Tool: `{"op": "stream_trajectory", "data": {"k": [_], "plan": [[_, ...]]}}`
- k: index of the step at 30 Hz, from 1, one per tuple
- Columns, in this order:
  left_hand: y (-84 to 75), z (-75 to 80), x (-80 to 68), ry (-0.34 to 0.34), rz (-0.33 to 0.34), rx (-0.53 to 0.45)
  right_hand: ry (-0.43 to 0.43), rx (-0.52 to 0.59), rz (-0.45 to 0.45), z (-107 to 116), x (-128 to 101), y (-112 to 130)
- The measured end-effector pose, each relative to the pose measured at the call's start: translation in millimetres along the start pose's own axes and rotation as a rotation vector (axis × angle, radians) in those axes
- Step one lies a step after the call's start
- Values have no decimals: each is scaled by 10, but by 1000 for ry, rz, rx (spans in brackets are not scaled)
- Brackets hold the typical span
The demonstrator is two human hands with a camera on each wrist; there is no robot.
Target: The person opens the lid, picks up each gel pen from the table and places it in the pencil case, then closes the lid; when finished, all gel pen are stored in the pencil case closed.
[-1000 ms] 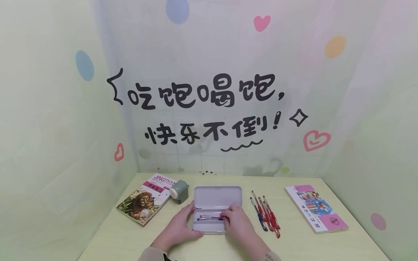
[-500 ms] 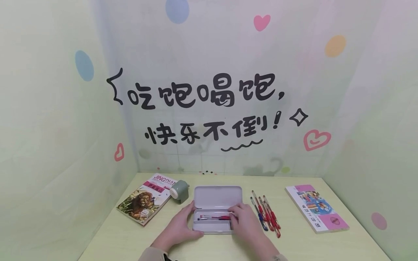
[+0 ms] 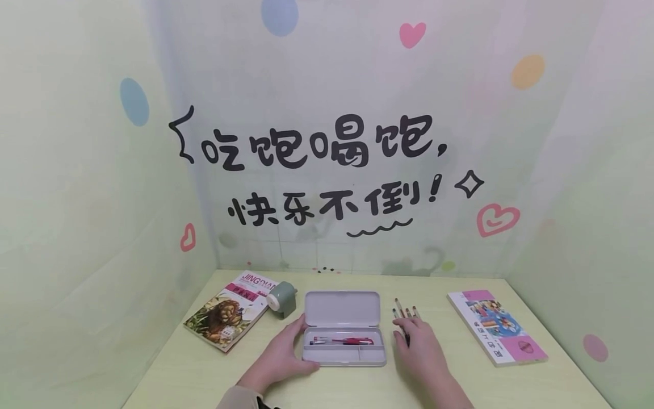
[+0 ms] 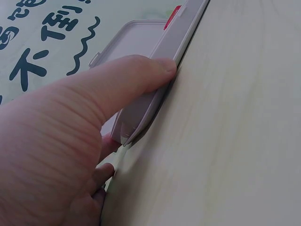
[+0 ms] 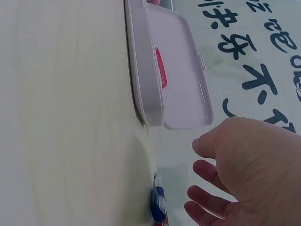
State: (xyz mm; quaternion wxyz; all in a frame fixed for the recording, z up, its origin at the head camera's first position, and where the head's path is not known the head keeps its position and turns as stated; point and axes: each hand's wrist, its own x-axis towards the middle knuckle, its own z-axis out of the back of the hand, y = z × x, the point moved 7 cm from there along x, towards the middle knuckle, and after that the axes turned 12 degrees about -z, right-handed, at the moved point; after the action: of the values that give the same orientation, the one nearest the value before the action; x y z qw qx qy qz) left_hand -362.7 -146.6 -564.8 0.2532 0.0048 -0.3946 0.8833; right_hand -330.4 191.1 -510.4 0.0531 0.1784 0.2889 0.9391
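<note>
A pale lilac pencil case (image 3: 337, 357) lies with its lid (image 3: 342, 309) up, and pens with red and dark parts (image 3: 357, 341) rest in its long back compartment. My left hand (image 3: 281, 355) grips the case's left end, thumb on the front wall (image 4: 162, 68) and fingers round the side. My right hand (image 3: 421, 349) is over the loose gel pens (image 3: 402, 312) right of the case, hiding most of them. In the right wrist view its fingers (image 5: 207, 172) are loosely spread with nothing between them, and a blue-ended pen (image 5: 158, 205) lies below them.
A book with a lion cover (image 3: 225, 318) lies at the left, beside a grey-green pencil sharpener (image 3: 283, 299). At the right is a pink-and-white book (image 3: 495, 326). Walls with printed lettering stand behind and beside the wooden table (image 3: 521, 392).
My right hand has let go of the red pen in the case and moved right, over the loose pens. My left hand has kept its place at the case.
</note>
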Motion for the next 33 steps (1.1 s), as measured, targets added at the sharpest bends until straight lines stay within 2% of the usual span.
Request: {"op": "stream_trajectory", "data": {"k": [5, 14, 22, 33], "plan": [[11, -11, -6, 0, 0, -6, 15, -7, -87, 91, 32, -198], [9, -17, -12, -3, -15, 6, 37, -71, -159, 182, 68, -464], [10, 2, -6, -2, -8, -11, 42, -89, -203, 196, 91, -579], [9, 8, -12, -5, -18, -13, 90, -117, -279, 169, 87, -650]]}}
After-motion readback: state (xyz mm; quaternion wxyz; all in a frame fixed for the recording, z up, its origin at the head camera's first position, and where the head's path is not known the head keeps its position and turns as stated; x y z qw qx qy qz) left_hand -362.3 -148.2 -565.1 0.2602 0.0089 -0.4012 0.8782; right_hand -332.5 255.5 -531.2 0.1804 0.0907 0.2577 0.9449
